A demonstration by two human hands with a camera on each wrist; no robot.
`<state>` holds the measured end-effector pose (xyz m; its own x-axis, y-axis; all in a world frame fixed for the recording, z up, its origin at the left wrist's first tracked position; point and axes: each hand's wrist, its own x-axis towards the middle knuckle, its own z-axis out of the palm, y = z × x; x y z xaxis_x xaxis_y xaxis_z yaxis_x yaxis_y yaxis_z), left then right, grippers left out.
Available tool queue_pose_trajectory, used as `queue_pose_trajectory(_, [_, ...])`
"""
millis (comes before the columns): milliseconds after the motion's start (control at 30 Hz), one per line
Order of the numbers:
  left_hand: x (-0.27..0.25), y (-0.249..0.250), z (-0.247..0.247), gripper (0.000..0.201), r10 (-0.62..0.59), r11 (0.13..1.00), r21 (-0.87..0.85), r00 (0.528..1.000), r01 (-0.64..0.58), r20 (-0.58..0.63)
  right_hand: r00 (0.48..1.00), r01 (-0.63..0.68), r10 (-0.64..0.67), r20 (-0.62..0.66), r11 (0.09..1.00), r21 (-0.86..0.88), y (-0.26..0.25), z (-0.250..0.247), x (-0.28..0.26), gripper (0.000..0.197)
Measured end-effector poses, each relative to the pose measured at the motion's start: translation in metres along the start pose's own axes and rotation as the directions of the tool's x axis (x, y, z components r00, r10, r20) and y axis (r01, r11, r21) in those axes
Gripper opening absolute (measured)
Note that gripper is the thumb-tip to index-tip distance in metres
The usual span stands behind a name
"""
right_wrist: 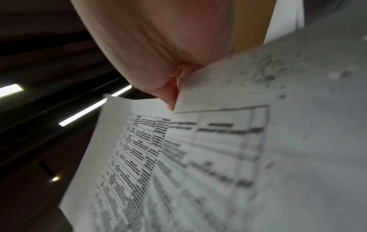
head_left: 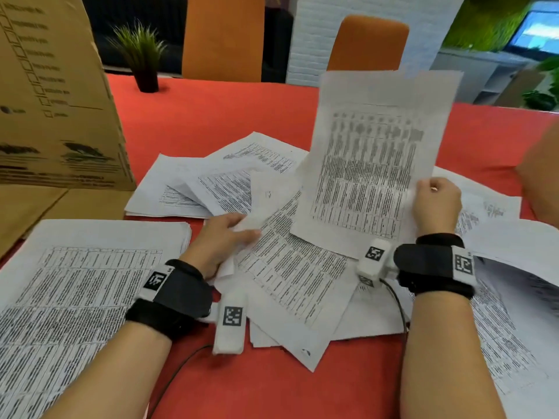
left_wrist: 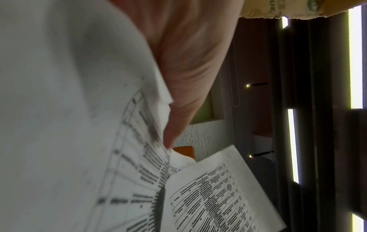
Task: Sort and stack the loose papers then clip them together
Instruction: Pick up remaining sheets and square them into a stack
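Paper sheets (head_left: 272,267) lie fanned and overlapping across the middle of the red desk (head_left: 211,116), their corners jutting at odd angles. The right hand (head_left: 437,204) pinches the right edge of one printed sheet (head_left: 369,164), which stands nearly upright above the heap. The left hand (head_left: 223,240) rests on the scattered pages, thumb and fingers closed on the corner of a folded-up page (head_left: 266,195). A squared stack (head_left: 84,285) sits at the near left, edges aligned. A cardboard box (head_left: 57,92) crowds the far left; bare desk shows beyond the heap.
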<state>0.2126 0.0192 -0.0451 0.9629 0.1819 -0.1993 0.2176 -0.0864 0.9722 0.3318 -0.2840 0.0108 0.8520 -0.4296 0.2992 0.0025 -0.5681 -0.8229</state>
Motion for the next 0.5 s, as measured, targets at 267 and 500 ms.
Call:
queue_pose_trajectory(267, [0.001,0.004,-0.003,0.046,0.252,0.959,-0.042,0.913,-0.279,-0.320,0.972,-0.221,0.194,0.134,0.947,0.234,0.023,-0.013,0.006,0.020])
queue_pose_trajectory(500, [0.003,0.000,0.001,0.040,0.264,0.941,-0.114,0.904,-0.318,-0.337,0.716,-0.339,0.276,0.641,0.940,-0.026,0.006,0.007,-0.017,0.018])
